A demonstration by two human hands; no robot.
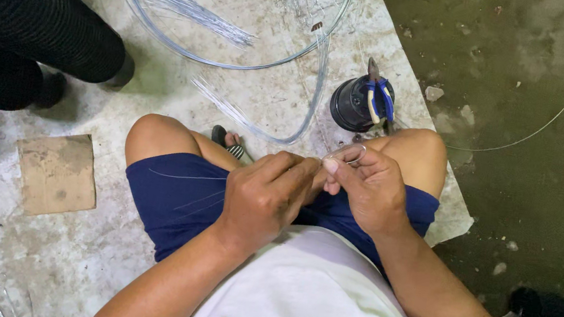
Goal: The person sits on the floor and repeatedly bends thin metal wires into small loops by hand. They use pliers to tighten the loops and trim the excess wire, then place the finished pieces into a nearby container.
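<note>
Head camera looks down at a seated person's lap. A thin silver wire [350, 155], bent into a small loop, is pinched between the fingertips of both hands above the knees. The right hand [368, 189] is clamped on the loop; the left hand [265, 197] is closed on the wire just beside it. Loose strands lie across the blue shorts [177, 199]. Beyond the knees, a worn pale mat [159, 90] carries a large wire hoop [236, 65] and bundles of cut wires [192, 10]. A black pot [350, 105] holds blue-handled pliers [379, 95]. A cardboard scrap [58, 173] lies left. Bare dark concrete floor [542, 85] stretches right.
</note>
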